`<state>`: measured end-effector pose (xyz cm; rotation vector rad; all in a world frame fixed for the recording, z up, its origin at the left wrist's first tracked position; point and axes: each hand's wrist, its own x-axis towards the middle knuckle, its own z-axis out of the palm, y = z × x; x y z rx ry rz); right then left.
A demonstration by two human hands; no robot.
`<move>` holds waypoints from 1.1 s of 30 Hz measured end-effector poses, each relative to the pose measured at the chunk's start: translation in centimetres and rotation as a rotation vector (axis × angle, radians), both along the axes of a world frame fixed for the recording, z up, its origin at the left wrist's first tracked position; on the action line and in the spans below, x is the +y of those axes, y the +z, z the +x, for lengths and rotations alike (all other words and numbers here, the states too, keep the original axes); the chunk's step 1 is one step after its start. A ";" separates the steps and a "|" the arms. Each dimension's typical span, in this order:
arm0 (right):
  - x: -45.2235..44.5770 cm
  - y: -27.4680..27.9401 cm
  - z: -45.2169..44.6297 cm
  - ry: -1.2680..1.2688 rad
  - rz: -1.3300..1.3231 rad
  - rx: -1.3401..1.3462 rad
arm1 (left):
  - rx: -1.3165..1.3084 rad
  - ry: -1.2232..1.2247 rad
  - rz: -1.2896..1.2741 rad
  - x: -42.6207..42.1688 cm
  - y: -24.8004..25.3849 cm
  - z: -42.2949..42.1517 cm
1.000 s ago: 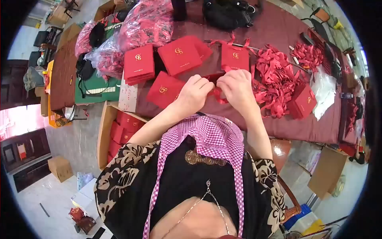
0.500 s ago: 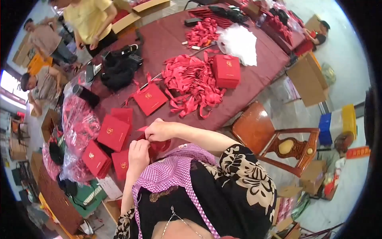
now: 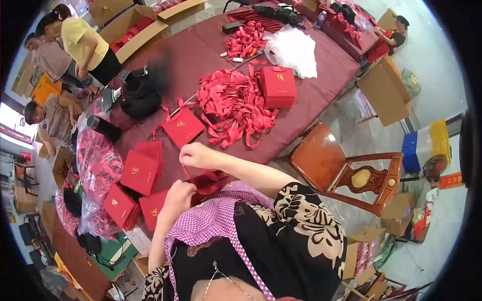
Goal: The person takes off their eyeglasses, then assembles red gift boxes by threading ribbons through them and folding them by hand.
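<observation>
A dark red gift bag (image 3: 207,184) sits against my apron at the table's edge, partly hidden by my forearm. My right hand (image 3: 197,155) is closed in a pinch above it, on a thin red ribbon (image 3: 187,171) that runs down toward the bag. Lower and to the left, my left hand (image 3: 179,194) has its fingers closed at the bag's near side, though the exact grip is hidden. Beside my left hand lie red bags with gold lettering (image 3: 138,170). Just beyond my right hand another red bag (image 3: 183,127) lies flat.
A heap of red ribbons (image 3: 233,105) and a stack of red bags (image 3: 279,86) lie on the maroon tablecloth (image 3: 321,67), near white plastic (image 3: 291,50). A black cylinder (image 3: 104,127) and plastic-wrapped red goods (image 3: 98,158) are at left. A wooden chair (image 3: 321,155) stands right. Several people work around.
My hands have moved apart; my right hand has risen away from the bag, drawing the ribbon up. The person in yellow has shifted left, and my view has moved slightly.
</observation>
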<state>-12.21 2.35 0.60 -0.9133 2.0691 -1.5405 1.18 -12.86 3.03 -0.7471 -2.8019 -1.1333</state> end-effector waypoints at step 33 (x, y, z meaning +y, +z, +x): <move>4.3 0.3 6.3 0.098 0.312 0.816 | -0.492 0.691 0.745 -4.8 -1.6 -0.3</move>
